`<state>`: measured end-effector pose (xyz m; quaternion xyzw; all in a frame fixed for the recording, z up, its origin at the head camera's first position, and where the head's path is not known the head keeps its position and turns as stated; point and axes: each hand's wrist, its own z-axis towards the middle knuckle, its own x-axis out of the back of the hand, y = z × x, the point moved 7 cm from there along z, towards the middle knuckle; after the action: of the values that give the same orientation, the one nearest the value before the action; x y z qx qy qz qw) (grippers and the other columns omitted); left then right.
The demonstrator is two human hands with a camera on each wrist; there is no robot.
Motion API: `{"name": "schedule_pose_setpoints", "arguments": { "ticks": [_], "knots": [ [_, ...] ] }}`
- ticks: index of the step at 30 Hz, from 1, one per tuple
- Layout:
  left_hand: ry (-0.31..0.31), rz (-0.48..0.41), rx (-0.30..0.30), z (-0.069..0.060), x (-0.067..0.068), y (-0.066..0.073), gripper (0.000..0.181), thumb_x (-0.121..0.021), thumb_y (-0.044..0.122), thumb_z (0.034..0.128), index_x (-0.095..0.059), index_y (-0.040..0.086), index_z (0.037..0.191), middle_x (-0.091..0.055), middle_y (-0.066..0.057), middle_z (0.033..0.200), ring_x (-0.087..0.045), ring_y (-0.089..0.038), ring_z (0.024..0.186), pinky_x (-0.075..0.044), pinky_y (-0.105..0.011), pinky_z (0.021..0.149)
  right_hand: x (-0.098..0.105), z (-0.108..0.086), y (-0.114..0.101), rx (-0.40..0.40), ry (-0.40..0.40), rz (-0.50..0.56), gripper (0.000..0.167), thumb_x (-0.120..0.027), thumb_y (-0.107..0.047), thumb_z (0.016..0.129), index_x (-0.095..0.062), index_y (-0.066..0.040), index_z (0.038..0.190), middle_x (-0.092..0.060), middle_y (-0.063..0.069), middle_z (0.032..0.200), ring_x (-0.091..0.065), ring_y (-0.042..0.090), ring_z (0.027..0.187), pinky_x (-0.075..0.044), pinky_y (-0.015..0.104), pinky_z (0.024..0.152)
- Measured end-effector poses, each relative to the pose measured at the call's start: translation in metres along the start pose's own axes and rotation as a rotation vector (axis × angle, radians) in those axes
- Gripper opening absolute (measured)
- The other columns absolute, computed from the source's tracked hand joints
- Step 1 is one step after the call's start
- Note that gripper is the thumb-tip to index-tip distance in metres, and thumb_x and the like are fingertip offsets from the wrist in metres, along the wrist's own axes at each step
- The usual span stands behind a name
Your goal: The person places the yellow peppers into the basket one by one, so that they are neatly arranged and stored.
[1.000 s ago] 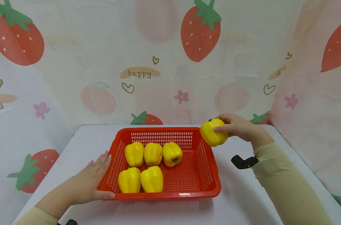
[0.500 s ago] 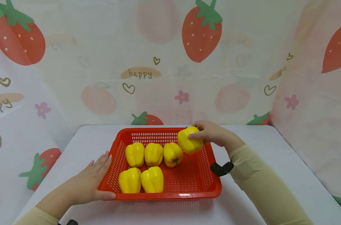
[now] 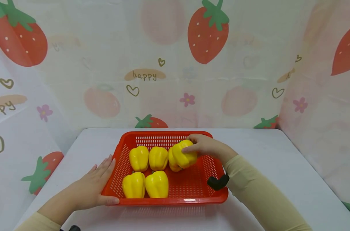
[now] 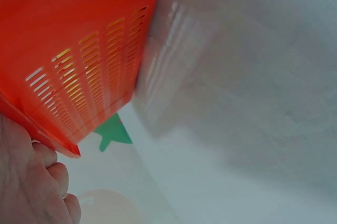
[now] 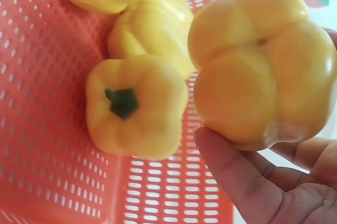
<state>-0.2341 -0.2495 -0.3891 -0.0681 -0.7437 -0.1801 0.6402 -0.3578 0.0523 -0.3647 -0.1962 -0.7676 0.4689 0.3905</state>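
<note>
My right hand (image 3: pixel 207 146) grips a yellow bell pepper (image 3: pixel 186 154) over the red plastic basket (image 3: pixel 175 201). In the right wrist view, the held pepper (image 5: pixel 253 71) shows its lobed base, with the thumb on its lower side. Beside it in the basket sits a pepper (image 5: pixel 158 119) with a green stem, which the held one partly hides in the head view. More yellow peppers (image 3: pixel 138 158) fill the basket's left half, two of them in the front row. My left hand (image 3: pixel 89 186) rests on the basket's left rim with straight fingers, the thumb at the front corner.
The basket stands on a white table (image 3: pixel 250 154). Behind and at both sides hang pale sheets (image 3: pixel 175 48) printed with strawberries. A black strap piece (image 3: pixel 218 182) sticks out from the right wrist over the basket's right side.
My right hand has carried the pepper left and down, from beyond the basket's right rim to beside the back-row pepper. The left hand stays on the rim.
</note>
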Motion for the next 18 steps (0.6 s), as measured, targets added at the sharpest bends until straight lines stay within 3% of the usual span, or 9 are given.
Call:
{"name": "schedule_pose_setpoints", "arguments": {
  "ticks": [18],
  "knots": [
    [-0.012,-0.013,0.026,0.001,-0.003,-0.002,0.121,-0.051,0.081,0.0622,-0.01,0.004,0.146,-0.008,-0.016,0.152,-0.012,-0.034,0.138,-0.013,-0.058,0.107,-0.035,0.007,0.013,-0.054,-0.121,-0.108,0.046,-0.073,-0.036,0.074,-0.055,-0.012,0.11,-0.058,0.004,0.102,-0.057,0.02,0.091,-0.054,0.033,0.074]
  ]
}}
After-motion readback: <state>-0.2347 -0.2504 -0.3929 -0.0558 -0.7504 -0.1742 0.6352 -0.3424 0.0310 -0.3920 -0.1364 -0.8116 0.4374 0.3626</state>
